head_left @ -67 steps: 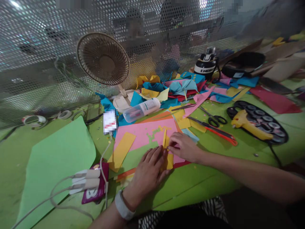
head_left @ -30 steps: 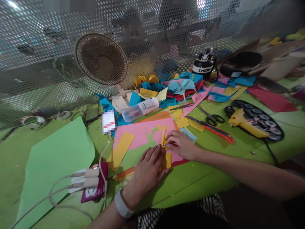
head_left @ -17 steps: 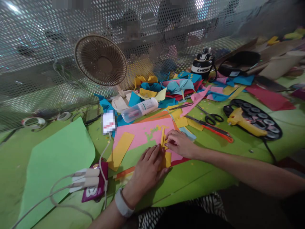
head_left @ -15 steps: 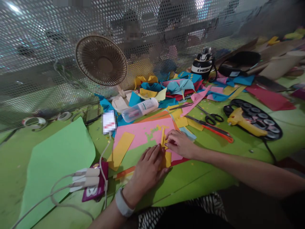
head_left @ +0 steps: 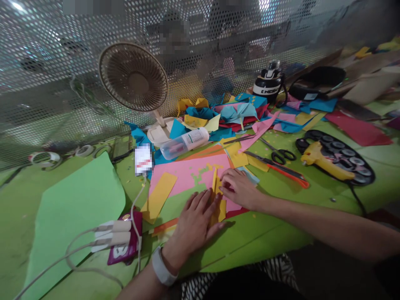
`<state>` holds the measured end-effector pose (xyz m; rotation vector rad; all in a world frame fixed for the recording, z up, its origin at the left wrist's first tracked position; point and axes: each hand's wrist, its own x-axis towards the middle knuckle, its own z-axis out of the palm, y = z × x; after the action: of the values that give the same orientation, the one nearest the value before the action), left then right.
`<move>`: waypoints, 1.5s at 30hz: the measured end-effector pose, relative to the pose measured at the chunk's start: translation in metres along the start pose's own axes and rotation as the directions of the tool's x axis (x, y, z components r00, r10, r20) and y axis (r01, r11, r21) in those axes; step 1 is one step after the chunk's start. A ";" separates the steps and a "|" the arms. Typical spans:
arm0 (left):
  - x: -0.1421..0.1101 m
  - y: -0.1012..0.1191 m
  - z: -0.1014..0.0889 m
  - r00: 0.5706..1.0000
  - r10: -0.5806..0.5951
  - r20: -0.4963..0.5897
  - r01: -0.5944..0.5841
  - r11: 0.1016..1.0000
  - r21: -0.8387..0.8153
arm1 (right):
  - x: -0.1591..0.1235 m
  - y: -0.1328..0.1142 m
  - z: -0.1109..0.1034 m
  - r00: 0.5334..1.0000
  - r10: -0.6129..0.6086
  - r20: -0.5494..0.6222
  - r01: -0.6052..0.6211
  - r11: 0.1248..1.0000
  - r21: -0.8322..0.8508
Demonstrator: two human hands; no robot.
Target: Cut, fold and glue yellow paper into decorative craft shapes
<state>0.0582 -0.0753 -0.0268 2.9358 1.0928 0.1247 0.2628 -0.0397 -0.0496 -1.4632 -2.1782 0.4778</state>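
Your spread left hand apparently steadies the yellow paper beside your curled right hand, its pinch unclear; the next move likely needs steady pressure

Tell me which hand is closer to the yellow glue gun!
Right. The right hand is left of the yellow glue gun, with the orange-and-black tool between them; the left hand is farther left, fingers over yellow paper.
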 end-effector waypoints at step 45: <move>0.001 0.004 0.000 0.997 -0.025 -0.072 0.018 0.996 -0.091 | 0.028 0.009 -0.023 0.729 0.115 0.675 -0.451 0.822 0.348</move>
<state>0.0617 -0.0776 -0.0264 2.8601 1.0965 0.2757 0.2733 -0.0094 -0.0300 -1.4743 -2.0054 1.7344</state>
